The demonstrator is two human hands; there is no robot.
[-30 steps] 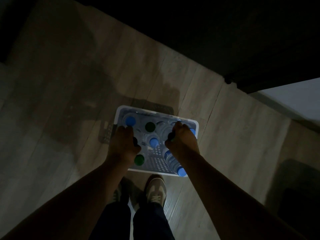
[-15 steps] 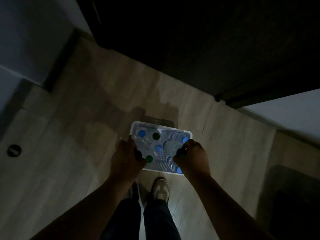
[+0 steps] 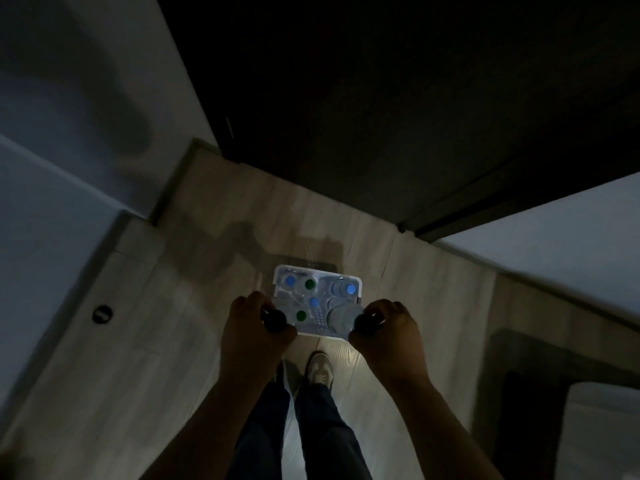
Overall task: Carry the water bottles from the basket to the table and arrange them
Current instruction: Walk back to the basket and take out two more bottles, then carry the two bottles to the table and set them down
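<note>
The view looks straight down, in dim light, onto a pale plank floor (image 3: 138, 358). A white basket (image 3: 276, 292) stands on the floor just beyond the person's feet, and both hands overlap its near corners.

The left hand (image 3: 254, 332) is at the near left corner. Its fingers (image 3: 247, 303) are curled round the left bottle (image 3: 274, 320), of which only the dark rounded top shows. The right hand (image 3: 389, 336) is at the near right corner. Its fingers (image 3: 391, 308) are wrapped the same way round the right bottle (image 3: 367, 322), again with only a dark top visible. Whether either bottle is clear of the basket cannot be told from above.

More bottles stand in the basket and show only as caps:
- the far left blue cap (image 3: 290, 280)
- the far green cap (image 3: 309, 284), just right of it
- the far right blue cap (image 3: 350, 289)
- the middle blue cap (image 3: 314, 302)
- the near green cap (image 3: 300, 317), just beside the left bottle

A greyish rounded shape (image 3: 337, 318) lies at the near right of the basket, too blurred to make out.

Below the hands are dark trousers (image 3: 311, 427) and a pale shoe (image 3: 320, 370). A small dark disc (image 3: 103, 313) sits on the floor well to the left. A black opening (image 3: 381, 116) fills the far side between pale walls.
</note>
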